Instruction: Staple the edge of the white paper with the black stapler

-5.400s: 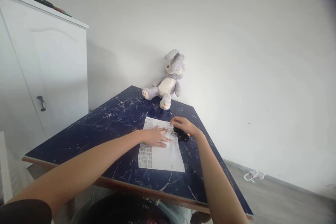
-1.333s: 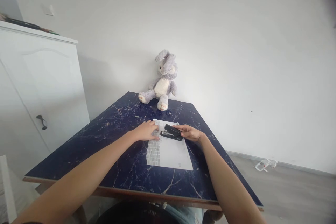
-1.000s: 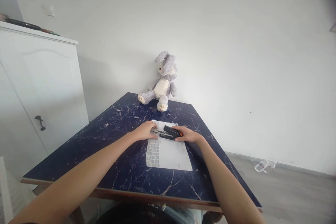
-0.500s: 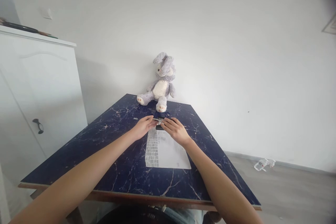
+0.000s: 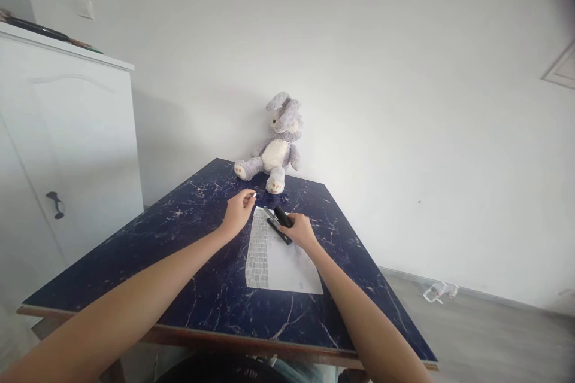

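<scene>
My right hand (image 5: 300, 230) is closed around the rear of a black stapler (image 5: 283, 215). The stapler's top is swung up from its base, and the metal staple channel (image 5: 269, 212) shows between them. It rests over the upper part of a printed sheet of paper (image 5: 287, 269), which lies on the table. To the left of the stapler, my left hand (image 5: 238, 210) pinches a strip of staples (image 5: 254, 195), small and shiny, between thumb and fingers. Most of that strip is hidden by the fingers.
A grey and white plush rabbit (image 5: 277, 146) sits at the far end of the dark blue marbled table (image 5: 197, 287), against the wall. A white cabinet (image 5: 90, 131) stands to the left. Clear plastic packaging (image 5: 438, 292) lies on the floor at the right.
My hands have moved apart. The left has picked up the small grey strip from the table. The right now grips the stapler, which is turned at an angle with its parts visibly spread.
</scene>
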`<state>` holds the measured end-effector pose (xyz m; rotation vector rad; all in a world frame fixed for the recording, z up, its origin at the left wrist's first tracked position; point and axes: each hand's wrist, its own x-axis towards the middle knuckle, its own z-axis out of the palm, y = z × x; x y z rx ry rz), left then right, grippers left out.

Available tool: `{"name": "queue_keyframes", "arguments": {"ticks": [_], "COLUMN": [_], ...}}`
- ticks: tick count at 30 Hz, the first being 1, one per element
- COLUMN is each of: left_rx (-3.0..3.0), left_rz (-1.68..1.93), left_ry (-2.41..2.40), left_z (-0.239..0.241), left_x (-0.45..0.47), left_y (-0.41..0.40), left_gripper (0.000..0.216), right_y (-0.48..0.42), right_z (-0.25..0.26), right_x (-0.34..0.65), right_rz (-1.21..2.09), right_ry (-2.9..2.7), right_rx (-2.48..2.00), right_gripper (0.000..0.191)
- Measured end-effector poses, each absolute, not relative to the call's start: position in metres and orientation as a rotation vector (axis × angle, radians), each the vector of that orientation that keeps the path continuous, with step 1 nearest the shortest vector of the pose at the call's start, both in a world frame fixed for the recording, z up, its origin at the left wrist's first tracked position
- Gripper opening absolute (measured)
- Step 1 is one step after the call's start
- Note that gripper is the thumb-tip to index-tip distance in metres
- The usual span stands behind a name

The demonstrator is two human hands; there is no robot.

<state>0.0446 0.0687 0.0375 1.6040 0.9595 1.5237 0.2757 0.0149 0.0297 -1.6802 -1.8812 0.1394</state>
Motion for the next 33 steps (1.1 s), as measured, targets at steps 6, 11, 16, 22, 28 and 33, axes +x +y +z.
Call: {"name": "queue_keyframes", "arguments": {"ticks": [6, 11, 16, 22, 28, 33], "left_rx": [2.039, 2.107, 2.464, 2.475, 2.453, 2.209], "left_rz": [1.185, 1.145, 1.246, 0.474, 0.613, 0.873], "left_ry": [0.619, 0.646, 1.416, 1.77, 1.678, 1.279], "left_z": [0.04, 0.041, 0.045, 0.028, 0.03, 0.023], "left_x": [0.063, 0.061, 0.019, -0.008, 0.004, 0.027], "left_y": [0.041, 0.041, 0.081, 0.111, 0.104, 0.096], "left_gripper": [0.041, 0.028, 0.034, 0.032, 0.022, 0.032], "right_y": [0.003, 0.012, 0.036, 0.038, 0.04, 0.027], "right_z": [0.046, 0.038, 0.024, 0.002, 0.008, 0.033], "right_x": [0.274, 0.28, 0.344, 0.413, 0.397, 0.346], "right_rz": [0.015, 0.043, -0.044, -0.083, -0.161, 0.063], "right_ry": [-2.017, -1.983, -1.599, -1.34, -1.35, -1.736], "right_rx": [-1.0, -0.979, -1.63, -1.932, -1.896, -1.479], "right_gripper": [0.036, 0.03, 0.025, 0.014, 0.03, 0.035]}}
